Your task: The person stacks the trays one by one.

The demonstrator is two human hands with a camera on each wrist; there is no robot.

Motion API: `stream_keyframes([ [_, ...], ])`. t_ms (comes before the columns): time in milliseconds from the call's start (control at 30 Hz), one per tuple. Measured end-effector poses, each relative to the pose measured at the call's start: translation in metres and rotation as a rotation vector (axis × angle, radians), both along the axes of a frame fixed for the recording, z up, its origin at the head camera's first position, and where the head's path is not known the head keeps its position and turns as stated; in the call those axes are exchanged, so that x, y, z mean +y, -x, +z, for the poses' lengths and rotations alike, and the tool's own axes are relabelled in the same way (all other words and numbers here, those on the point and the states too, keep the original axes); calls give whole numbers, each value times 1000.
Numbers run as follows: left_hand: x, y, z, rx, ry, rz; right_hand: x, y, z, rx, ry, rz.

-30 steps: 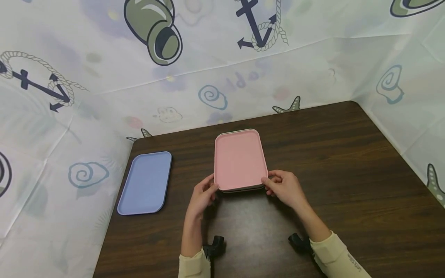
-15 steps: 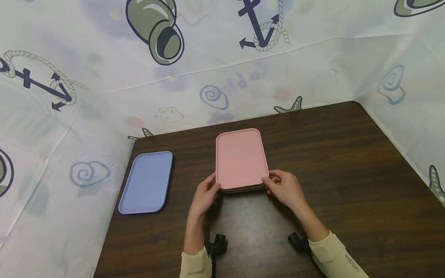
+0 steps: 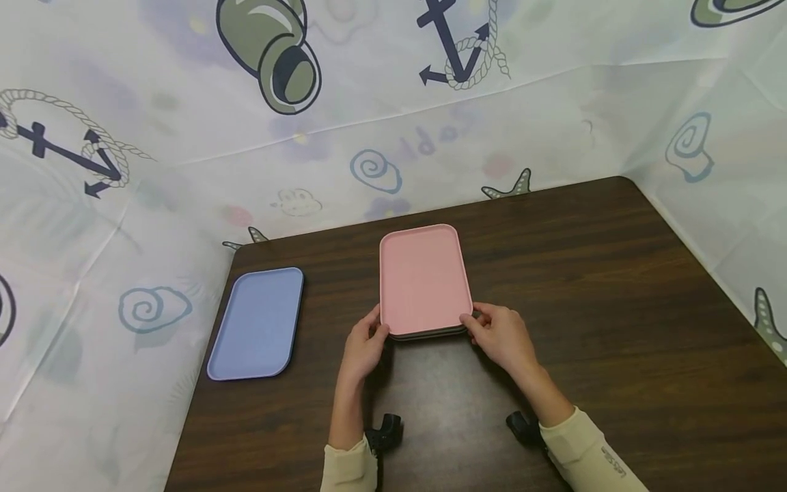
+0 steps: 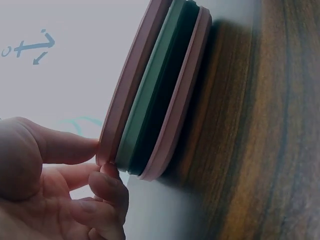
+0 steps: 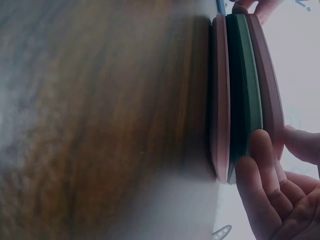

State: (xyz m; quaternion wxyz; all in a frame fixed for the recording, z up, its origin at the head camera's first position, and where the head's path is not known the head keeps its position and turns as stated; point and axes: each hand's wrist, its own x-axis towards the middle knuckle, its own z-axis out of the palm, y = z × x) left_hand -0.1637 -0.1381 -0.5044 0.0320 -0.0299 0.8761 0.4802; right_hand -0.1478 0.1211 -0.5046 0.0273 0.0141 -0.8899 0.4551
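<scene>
A pink rectangular tray (image 3: 425, 280) tops a stack on the table. Beneath it the wrist views show green tray edges (image 4: 145, 110) and a lower pink tray (image 5: 220, 100) at the bottom. My left hand (image 3: 363, 347) pinches the top pink tray at its near left corner, thumb on the rim and fingers below. At the near right corner my right hand (image 3: 503, 335) holds the same tray, its thumb on the rim and its fingertips against the side of the stack. Away to the left, a blue tray (image 3: 257, 324) lies flat and untouched.
The dark wood-grain table (image 3: 602, 301) extends around the stack, widest to the right. A patterned white cloth (image 3: 203, 123) hangs behind it and at both sides. Black wrist-worn devices (image 3: 387, 432) sit near both sleeves.
The top pink tray has shifted very slightly away from me, and more of the green edge shows under its near side. Both hands keep their hold; the blue tray has not moved.
</scene>
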Motion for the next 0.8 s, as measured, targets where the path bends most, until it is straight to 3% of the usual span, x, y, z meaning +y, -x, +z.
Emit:
stream_keyframes([
  [433, 0, 0, -6, 11, 48, 18, -1, 1, -4, 36, -58, -15],
  [800, 0, -2, -11, -5, -11, 33, 0, 1, -6, 24, -58, -24],
])
